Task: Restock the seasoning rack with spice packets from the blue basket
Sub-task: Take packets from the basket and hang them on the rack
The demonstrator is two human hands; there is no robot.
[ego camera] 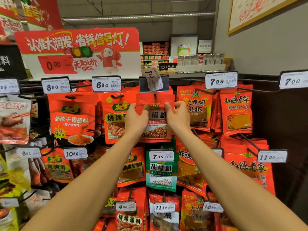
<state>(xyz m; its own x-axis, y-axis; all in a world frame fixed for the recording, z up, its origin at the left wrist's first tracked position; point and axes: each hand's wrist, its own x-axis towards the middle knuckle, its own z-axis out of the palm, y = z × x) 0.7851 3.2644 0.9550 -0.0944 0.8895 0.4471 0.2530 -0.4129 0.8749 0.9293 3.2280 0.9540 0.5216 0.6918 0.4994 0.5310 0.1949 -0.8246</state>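
Observation:
A red spice packet (156, 125) hangs on a black peg (155, 96) in the top row of the seasoning rack (260, 90), under a flipped-up price tag holder (154, 83) reading 7.00. My left hand (135, 120) grips the packet's upper left edge. My right hand (178, 117) grips its upper right edge. The packet's hole sits on the peg, and more red packets hang behind it. The blue basket is out of view.
Neighbouring pegs carry red packets (71, 117) left and right (236, 110), each with a price tag. A green pepper packet (160, 170) hangs directly below. A large red promotional sign (78, 50) stands above the rack. A grey wall (266, 52) closes the right side.

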